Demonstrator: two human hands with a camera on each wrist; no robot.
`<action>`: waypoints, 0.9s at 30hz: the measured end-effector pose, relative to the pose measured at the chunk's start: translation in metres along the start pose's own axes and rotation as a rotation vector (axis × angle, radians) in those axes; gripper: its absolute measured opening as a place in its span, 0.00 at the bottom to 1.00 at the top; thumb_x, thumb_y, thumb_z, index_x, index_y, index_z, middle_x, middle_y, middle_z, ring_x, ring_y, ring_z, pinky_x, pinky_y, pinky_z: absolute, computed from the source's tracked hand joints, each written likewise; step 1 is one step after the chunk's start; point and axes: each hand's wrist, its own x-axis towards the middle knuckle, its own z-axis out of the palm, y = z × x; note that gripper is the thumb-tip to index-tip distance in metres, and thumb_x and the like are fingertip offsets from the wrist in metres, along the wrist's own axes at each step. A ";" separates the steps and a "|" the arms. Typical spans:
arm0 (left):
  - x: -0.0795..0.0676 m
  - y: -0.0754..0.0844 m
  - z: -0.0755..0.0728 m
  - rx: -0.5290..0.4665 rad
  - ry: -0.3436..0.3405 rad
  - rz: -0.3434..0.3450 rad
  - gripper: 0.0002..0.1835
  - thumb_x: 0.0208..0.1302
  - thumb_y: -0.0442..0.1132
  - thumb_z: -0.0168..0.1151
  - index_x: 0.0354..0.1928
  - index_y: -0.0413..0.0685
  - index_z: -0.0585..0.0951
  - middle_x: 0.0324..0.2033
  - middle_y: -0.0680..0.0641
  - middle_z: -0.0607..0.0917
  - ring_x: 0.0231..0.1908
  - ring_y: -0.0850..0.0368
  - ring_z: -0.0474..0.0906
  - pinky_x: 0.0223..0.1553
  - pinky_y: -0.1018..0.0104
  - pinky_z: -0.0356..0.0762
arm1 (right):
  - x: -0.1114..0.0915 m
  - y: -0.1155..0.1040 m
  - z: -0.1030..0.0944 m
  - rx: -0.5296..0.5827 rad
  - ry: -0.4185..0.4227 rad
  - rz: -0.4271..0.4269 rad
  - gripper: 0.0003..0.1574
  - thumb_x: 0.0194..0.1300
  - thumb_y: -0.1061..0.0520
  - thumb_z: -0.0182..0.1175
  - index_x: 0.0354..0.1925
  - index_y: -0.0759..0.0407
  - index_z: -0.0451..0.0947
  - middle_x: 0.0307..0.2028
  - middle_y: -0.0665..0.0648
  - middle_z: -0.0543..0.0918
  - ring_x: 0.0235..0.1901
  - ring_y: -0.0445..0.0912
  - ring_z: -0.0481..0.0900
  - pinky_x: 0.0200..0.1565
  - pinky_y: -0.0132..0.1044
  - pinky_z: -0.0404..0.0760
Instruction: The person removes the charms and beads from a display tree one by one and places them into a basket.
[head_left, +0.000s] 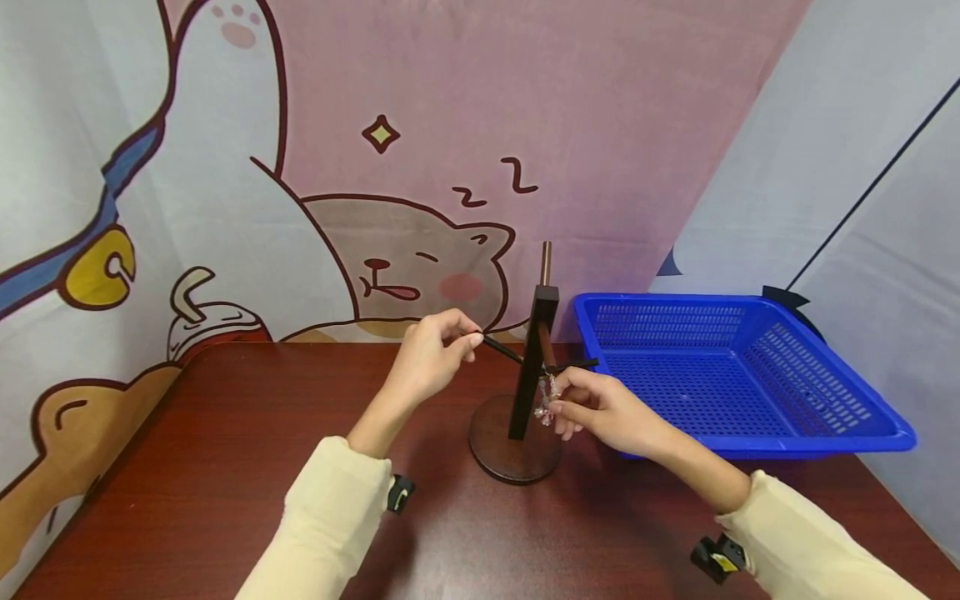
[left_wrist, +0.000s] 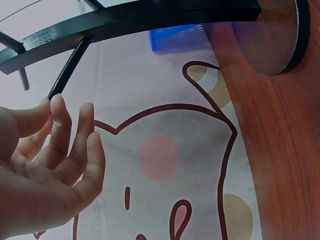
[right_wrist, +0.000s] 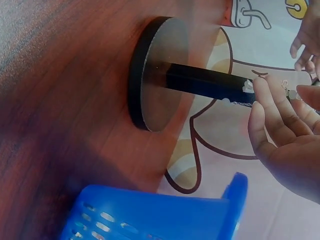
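A dark wooden jewelry stand [head_left: 528, 375] with a round base [head_left: 504, 442] and several side pegs stands upright on the table. The fingertips of my left hand [head_left: 431, 354] pinch the outer end of a thin black peg [left_wrist: 70, 67] on its left side. Close by the post on the right, my right hand [head_left: 600, 404] holds a bracelet of clear, sparkling beads [head_left: 544, 410] by thumb and fingers. The bracelet hangs just under the right peg [head_left: 577, 364]; whether it loops over that peg I cannot tell. In the right wrist view the fingers partly cover the beads.
A blue plastic basket [head_left: 750, 446] with perforated walls sits at the right, close beside my right hand. Behind the reddish-brown table [head_left: 247, 483] hangs a cartoon-printed cloth [head_left: 637, 125]. Each forearm wears a small black wrist device.
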 end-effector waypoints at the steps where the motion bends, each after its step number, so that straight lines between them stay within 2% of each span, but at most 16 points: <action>1: 0.000 0.000 0.000 0.000 0.000 -0.002 0.02 0.60 0.35 0.60 0.33 0.44 0.80 0.18 0.52 0.80 0.22 0.58 0.73 0.25 0.67 0.65 | 0.000 -0.001 -0.001 -0.004 -0.001 -0.001 0.03 0.63 0.71 0.52 0.35 0.66 0.70 0.23 0.64 0.80 0.22 0.52 0.80 0.27 0.41 0.79; 17: 0.000 0.000 0.000 -0.003 0.001 0.002 0.02 0.60 0.35 0.60 0.33 0.44 0.80 0.18 0.52 0.80 0.22 0.58 0.73 0.25 0.67 0.65 | -0.007 -0.014 -0.018 -0.075 0.041 -0.010 0.02 0.64 0.68 0.52 0.37 0.66 0.70 0.23 0.53 0.81 0.23 0.50 0.80 0.28 0.40 0.79; 27: -0.001 0.001 0.000 -0.014 -0.008 -0.015 0.02 0.61 0.35 0.59 0.33 0.45 0.80 0.18 0.51 0.81 0.22 0.58 0.73 0.24 0.67 0.65 | -0.015 -0.019 -0.028 -0.112 0.072 0.019 0.02 0.64 0.67 0.52 0.37 0.65 0.71 0.23 0.52 0.81 0.24 0.50 0.80 0.29 0.39 0.79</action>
